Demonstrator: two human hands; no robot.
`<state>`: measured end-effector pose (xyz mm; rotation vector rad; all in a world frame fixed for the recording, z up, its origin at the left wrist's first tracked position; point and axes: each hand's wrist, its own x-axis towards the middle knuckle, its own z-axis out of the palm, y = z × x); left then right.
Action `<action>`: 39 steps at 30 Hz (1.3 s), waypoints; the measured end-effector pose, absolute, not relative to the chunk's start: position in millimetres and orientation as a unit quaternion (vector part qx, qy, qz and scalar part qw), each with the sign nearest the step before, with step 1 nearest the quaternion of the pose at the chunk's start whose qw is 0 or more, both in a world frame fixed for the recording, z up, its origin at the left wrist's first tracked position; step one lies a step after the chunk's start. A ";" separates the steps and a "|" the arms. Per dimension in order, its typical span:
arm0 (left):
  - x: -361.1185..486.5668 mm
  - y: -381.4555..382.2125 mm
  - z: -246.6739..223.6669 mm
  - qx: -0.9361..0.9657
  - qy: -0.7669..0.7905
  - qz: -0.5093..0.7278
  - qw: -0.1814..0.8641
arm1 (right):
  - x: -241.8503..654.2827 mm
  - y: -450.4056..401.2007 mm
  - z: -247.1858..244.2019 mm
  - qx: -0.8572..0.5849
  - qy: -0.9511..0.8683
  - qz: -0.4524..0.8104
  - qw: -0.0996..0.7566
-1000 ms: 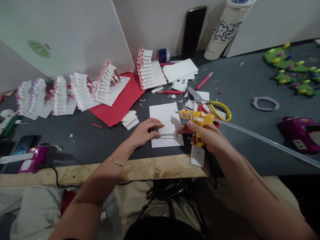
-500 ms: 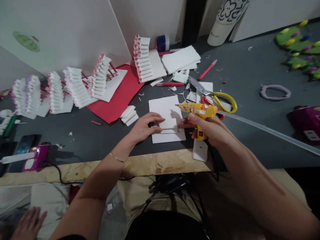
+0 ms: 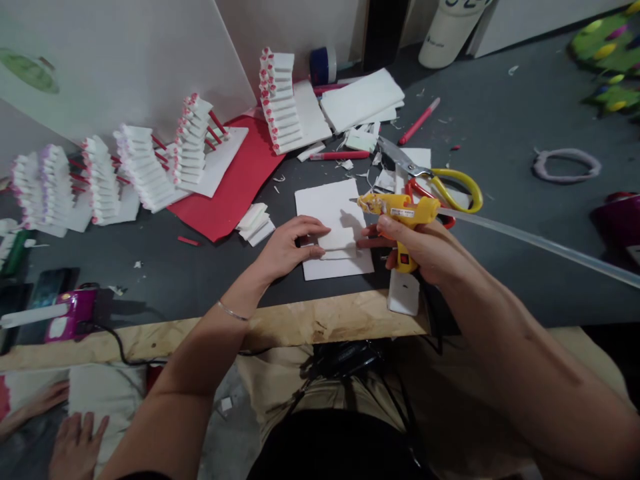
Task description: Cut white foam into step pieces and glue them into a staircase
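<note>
A white foam board sheet [image 3: 317, 198] lies flat on the table with a small white foam strip [image 3: 340, 238] on top of it. My left hand [image 3: 289, 248] grips the strip's left end between thumb and fingers. In my right hand [image 3: 417, 241] is a yellow hot glue gun [image 3: 400, 208], its nozzle pointing left over the sheet's right edge. A long clear glue stick [image 3: 540, 243] sticks out of the gun's back. Fingertips of my right hand reach the strip's right end.
Behind the gun lie scissors [image 3: 455, 183] and foam scraps [image 3: 361, 139]. Stepped foam pieces with red tips [image 3: 280, 100] stand near the wall, by red sheet [image 3: 220, 213]. A white phone [image 3: 404, 293] sits at the front edge. Another person's hand [image 3: 77, 443] is at lower left.
The camera view has shifted slightly, so the table items sit a little higher in view. Both my hands keep nearly the same pose. The other person's second hand now shows at lower left.
</note>
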<state>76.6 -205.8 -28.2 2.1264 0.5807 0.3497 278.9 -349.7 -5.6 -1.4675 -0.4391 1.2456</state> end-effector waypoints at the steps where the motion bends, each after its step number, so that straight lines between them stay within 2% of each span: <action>1: 76.9 -205.9 -27.9 0.856 0.236 0.139 0.438 | 278.7 -349.3 -4.9 -0.620 -0.186 0.528 0.550; 39: 78.7 -206.4 -30.5 0.848 0.221 0.162 0.455 | 279.4 -349.8 -7.4 -0.634 -0.193 0.519 0.539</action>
